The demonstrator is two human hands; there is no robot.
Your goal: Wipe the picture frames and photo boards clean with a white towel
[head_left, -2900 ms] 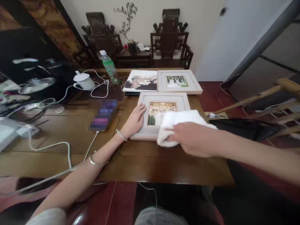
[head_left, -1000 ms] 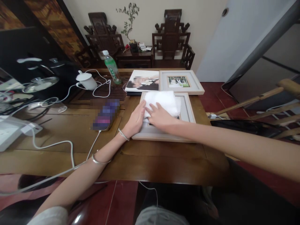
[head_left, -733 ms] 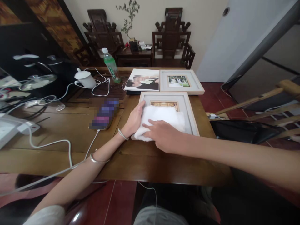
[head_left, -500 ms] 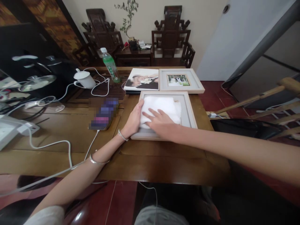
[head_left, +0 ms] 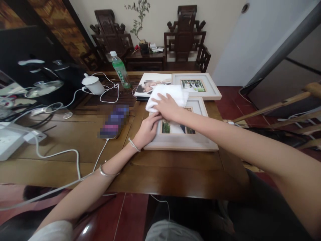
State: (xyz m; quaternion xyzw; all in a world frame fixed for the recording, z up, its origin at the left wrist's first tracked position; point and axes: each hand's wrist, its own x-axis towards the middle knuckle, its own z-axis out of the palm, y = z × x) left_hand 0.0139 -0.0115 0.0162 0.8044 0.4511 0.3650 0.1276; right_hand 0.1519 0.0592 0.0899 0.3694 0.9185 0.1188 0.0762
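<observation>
A light wooden picture frame (head_left: 204, 144) lies face up on the table, with part of its photo showing. My left hand (head_left: 147, 130) holds the frame's left side, its fingers bent round the edge. Over the frame's upper left corner, a folded white towel (head_left: 174, 93) lies under my right hand (head_left: 167, 107). That hand presses flat on the towel with its fingers spread. Part of the towel reaches over the near edge of the white photo panel (head_left: 160, 80) behind. A second picture frame (head_left: 213, 88) lies to the right of that panel.
Left of the frame a phone (head_left: 114, 122) lies on a charging cable. Farther back stand a green-labelled bottle (head_left: 121, 71) and a white lidded cup (head_left: 93, 84). White cables, a power strip (head_left: 11, 142) and a pot (head_left: 45, 89) crowd the table's left side.
My right hand and the towel have slid away from me to the frame's far left corner, baring the photo. My left hand has stayed at the left edge, slightly nearer me.
</observation>
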